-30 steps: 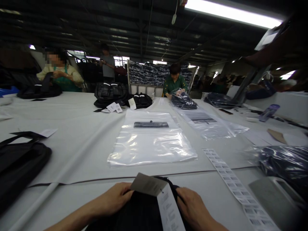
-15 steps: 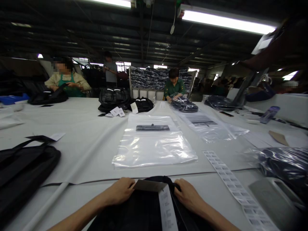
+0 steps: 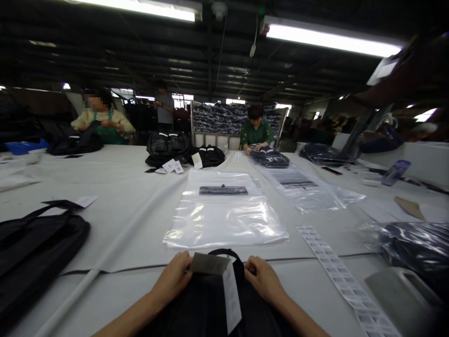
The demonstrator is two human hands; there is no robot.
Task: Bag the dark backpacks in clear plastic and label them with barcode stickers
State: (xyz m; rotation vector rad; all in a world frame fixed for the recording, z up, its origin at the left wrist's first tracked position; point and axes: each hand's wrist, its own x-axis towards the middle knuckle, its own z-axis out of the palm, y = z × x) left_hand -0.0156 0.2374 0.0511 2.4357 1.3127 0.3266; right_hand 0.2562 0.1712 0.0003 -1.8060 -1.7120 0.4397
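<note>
A black bag [image 3: 199, 309] lies before me at the near edge, its top loop handle [image 3: 226, 252] standing up at the far end. My left hand [image 3: 178, 272] is closed on the upper left edge of the bag, beside a grey-brown hang tag [image 3: 209, 263]. My right hand [image 3: 261, 279] has its fingers curled on the bag's upper right edge, next to the handle. A white printed tag [image 3: 231, 297] hangs down over the front of the bag between my hands. The fingertips of both hands are partly hidden.
Beyond the bag, a clear plastic bag [image 3: 226, 215] lies flat on the white table [image 3: 122, 187]. Another black bag [image 3: 38, 252] is at left. At right are a label strip [image 3: 336, 267], a grey device [image 3: 396, 299] and a plastic-wrapped bag [image 3: 417, 243]. Co-workers handle bags across the table.
Both hands have shifted slightly, the right one inward to the left. The loop handle stands more upright, and the tags have swung a little left.
</note>
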